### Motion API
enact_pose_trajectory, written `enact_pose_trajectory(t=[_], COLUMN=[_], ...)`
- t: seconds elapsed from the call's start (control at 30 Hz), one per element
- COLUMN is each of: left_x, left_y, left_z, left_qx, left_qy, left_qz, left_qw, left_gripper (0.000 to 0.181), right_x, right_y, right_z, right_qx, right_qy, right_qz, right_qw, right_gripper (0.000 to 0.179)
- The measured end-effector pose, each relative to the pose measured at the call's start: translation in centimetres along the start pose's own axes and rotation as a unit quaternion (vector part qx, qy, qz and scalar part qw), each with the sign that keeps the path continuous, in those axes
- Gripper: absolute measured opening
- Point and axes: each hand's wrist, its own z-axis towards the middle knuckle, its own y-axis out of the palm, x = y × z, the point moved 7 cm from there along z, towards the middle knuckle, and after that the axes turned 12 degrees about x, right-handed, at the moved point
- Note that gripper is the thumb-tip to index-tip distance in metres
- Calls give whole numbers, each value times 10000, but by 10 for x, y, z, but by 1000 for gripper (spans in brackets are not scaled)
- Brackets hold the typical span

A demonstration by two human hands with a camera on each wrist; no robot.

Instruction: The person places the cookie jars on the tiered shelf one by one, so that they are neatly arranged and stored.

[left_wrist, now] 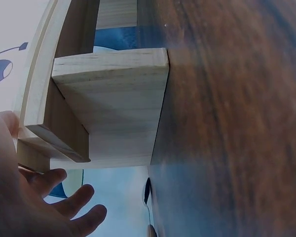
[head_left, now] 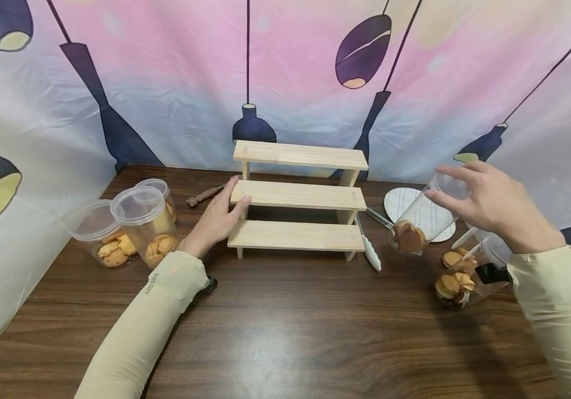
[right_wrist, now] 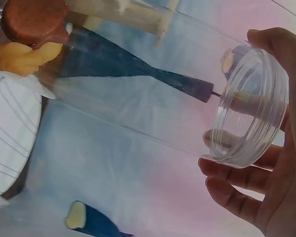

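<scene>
A three-tier wooden display stand [head_left: 295,194] stands at the back middle of the table. My left hand [head_left: 220,219] grips the left end of its middle tier; in the left wrist view the thumb lies over the board and the other fingers are spread beyond it. My right hand [head_left: 495,202] holds a clear plastic jar [head_left: 427,208] by its lid, thumb on one side and fingers on the other. The jar leans, its base toward the stand, with brown and yellow cookies [right_wrist: 32,24] at the bottom. In the right wrist view its clear lid [right_wrist: 251,108] sits between thumb and fingers.
Three lidded cookie jars [head_left: 148,227] cluster at the left, close to my left forearm. More cookie jars [head_left: 457,285] stand below my right wrist. White-tipped tongs [head_left: 372,255] lie beside the stand, a white lined plate [head_left: 400,198] behind the held jar. A wooden-handled tool [head_left: 205,196] lies back left.
</scene>
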Motion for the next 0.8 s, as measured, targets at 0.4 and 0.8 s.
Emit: enact_pose_trajectory(t=[0.4,0.8], left_x=[0,1], left_y=[-1,1], left_z=[0,-1], left_qx=[47,57], left_qy=[55,86], left_qz=[22,20], left_qw=[10000,9999], left_gripper=[74,74], right_x=[-14,-47], right_y=[-38,-55], right_z=[55,102], right_qx=[40,199], right_qy=[-99,-270], right_qz=[-123,-80], right_qw=[9999,9994], right_gripper=[71,73])
